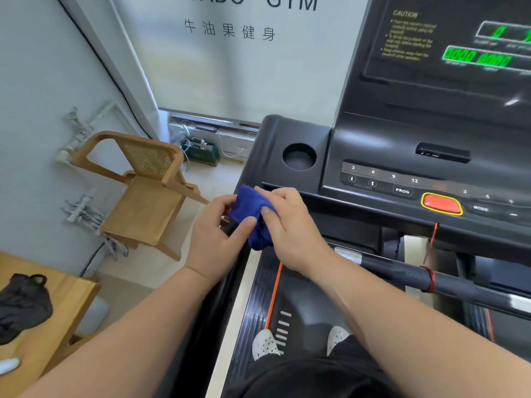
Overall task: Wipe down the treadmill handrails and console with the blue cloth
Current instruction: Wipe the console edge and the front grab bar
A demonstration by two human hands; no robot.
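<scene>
A bunched blue cloth [250,214] is held between both my hands over the treadmill's left handrail, just below the console's left corner. My left hand [214,237] grips the cloth from the left, its thumb pressed on the fabric. My right hand [290,228] clasps the cloth from the right with its fingers over the top. The black console [402,145] rises to the right, with a cup holder [298,157], numbered buttons, a red stop button [441,203] and a lit green display. The left handrail is mostly hidden under my hands.
A black crossbar [402,275] with a red cord runs below the console at the right. My feet in white shoes stand on the belt [287,311]. A wooden chair [149,185] stands at the left by the wall, and a wooden table [57,305] with a black bag sits at the lower left.
</scene>
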